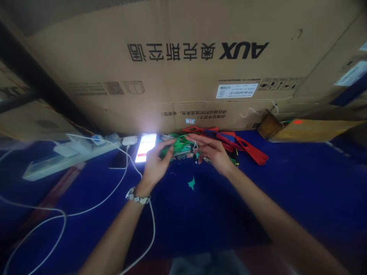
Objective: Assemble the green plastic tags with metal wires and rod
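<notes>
My left hand, with a watch at its wrist, pinches a bright green plastic piece between thumb and fingers. On the other side, my right hand has its fingers stretched out and its thumb apart, the index tip close to the green piece. A thin white cord hangs at the right fingertips; whether they touch it I cannot tell. Beneath and behind both hands lies a pile of small metal and green parts, partly hidden by them.
Red strap-like pieces lie behind the right hand. A lit phone is beside the left hand. White cables run from a power strip. A green scrap lies on the blue surface. A cardboard box stands behind.
</notes>
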Demonstrator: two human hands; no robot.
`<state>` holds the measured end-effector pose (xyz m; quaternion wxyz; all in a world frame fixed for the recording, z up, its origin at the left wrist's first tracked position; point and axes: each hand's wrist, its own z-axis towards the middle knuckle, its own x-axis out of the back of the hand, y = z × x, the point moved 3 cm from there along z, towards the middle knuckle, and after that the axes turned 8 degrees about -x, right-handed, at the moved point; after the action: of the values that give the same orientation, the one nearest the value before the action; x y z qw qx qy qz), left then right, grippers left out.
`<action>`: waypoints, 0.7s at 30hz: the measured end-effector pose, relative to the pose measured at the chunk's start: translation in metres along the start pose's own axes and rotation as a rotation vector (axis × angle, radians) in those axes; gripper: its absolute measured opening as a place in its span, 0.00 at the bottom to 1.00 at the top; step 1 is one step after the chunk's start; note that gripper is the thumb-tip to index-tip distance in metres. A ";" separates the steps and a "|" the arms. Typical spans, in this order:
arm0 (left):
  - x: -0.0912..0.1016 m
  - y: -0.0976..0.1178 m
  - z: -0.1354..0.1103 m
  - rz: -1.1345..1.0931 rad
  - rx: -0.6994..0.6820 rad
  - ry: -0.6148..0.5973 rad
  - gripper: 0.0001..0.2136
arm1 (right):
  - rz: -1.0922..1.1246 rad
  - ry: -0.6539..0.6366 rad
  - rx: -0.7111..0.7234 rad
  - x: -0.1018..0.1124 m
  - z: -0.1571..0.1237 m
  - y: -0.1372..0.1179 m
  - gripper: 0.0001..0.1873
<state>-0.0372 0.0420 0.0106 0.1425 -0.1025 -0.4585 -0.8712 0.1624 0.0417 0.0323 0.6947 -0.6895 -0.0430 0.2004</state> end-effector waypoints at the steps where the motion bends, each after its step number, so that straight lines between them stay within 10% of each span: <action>1: -0.001 0.001 0.000 0.015 -0.006 -0.023 0.15 | -0.038 0.000 0.018 -0.001 0.002 0.002 0.23; 13: 0.041 -0.009 0.014 0.155 0.069 0.075 0.12 | -0.698 0.427 0.411 0.020 0.005 0.003 0.12; 21: 0.020 0.011 0.009 0.107 0.022 -0.214 0.15 | -1.306 0.223 0.767 0.003 0.013 0.000 0.12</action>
<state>-0.0519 0.0401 0.0305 0.1402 -0.2174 -0.4744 -0.8414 0.1608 0.0547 0.0319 0.8632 -0.2508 -0.2988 -0.3205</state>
